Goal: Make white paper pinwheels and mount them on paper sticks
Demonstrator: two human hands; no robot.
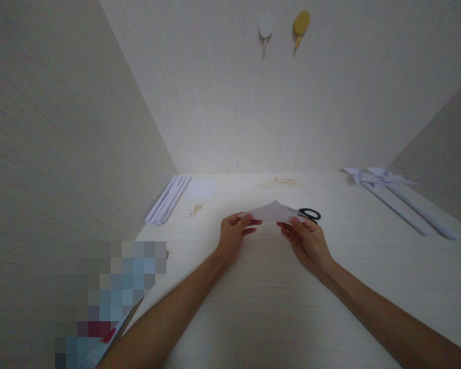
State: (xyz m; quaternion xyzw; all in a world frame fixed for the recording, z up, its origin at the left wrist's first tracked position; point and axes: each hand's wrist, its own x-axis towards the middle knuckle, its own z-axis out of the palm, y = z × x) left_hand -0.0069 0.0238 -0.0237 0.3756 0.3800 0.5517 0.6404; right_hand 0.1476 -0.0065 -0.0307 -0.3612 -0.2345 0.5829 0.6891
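Note:
Between my two hands I hold a sheet of white paper (273, 211), its far edge rising to a small peak in the middle. My left hand (235, 231) pinches its left corner between thumb and fingers. The right corner is gripped the same way by my right hand (306, 240). Just beyond my right hand lies a pair of scissors with black handles (310, 213); the paper and hand hide part of them.
Rolled white paper tubes (169, 200) lie at the left, beside a flat white sheet (200, 188) and several small sticks (196, 209). Paper pinwheels on tubes (397, 202) rest at the right. Small scraps (280, 182) lie near the wall, which bears a yellow hook (301, 23) and a white hook (266, 25).

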